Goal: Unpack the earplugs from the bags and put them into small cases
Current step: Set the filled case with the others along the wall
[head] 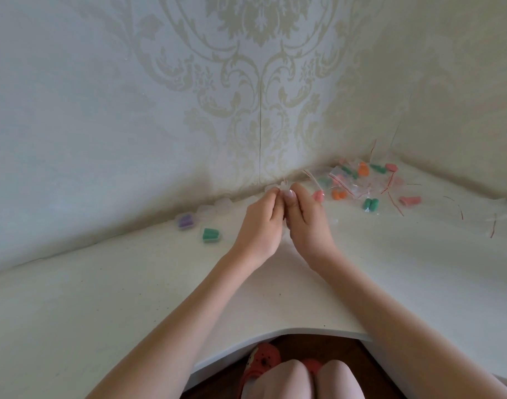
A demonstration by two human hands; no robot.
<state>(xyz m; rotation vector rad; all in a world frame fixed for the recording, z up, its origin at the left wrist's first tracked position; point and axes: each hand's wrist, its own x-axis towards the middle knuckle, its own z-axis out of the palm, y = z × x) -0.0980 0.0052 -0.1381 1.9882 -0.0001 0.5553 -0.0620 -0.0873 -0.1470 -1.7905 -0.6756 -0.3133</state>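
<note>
We take this for a room in a home: damask-patterned wallpaper (246,82) covers both walls meeting at a corner, a white corner desk (131,298) fits into it with a curved front edge, and below we see dark wooden flooring (318,345) and a red clog (259,362).

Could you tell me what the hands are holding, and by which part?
Both the left hand and right hand pinch a small clear bag at its red-striped top edge; its contents cannot be told.
</note>
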